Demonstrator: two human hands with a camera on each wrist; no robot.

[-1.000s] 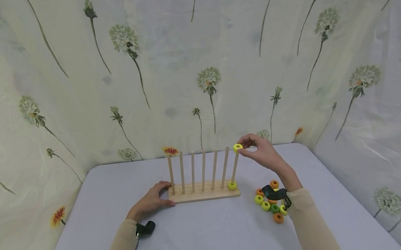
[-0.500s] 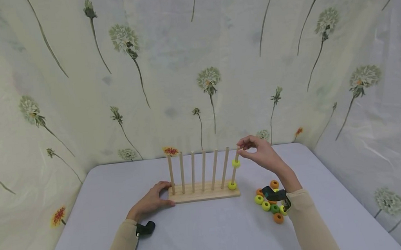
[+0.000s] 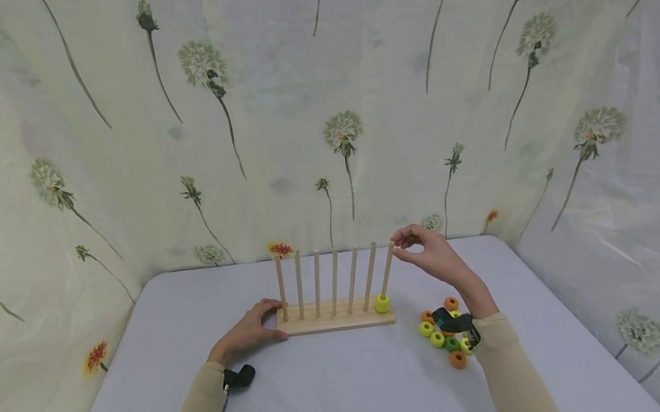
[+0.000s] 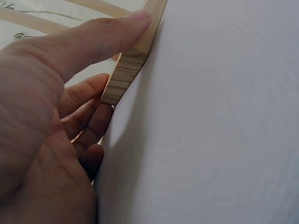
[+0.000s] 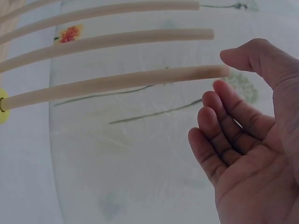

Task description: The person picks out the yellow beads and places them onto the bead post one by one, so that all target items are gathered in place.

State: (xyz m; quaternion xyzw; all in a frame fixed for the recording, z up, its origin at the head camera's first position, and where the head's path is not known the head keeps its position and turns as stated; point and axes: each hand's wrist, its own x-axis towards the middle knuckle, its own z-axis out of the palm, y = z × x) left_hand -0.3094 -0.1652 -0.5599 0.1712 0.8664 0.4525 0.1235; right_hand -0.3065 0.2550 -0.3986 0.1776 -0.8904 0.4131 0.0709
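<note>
Both hands reach forward from beige sleeves (image 3: 517,372), with a black device (image 3: 240,376) strapped at each wrist. The left hand (image 3: 249,330) grips the left end of a wooden base (image 3: 339,323), its thumb on the near edge and its fingers curled against the end and behind. To the right on the white desk (image 3: 344,386), near the right forearm, lies a loose cluster of orange, yellow and green beads (image 3: 437,339); the right wrist's device hides some of them, so their number cannot be told. The base lies flat on the desk, long side toward the person, and carries seven upright pegs (image 3: 335,283) in a row. Two yellow beads (image 3: 381,303) sit stacked at the foot of the rightmost peg (image 3: 388,270). Up at that peg's tip is the right hand (image 3: 434,256), holding nothing, its thumb and loosely bent fingers parted on either side of the tip. Beyond the desk's far edge hangs a pale cloth (image 3: 275,107) printed with dandelions and a few red-orange flowers.
</note>
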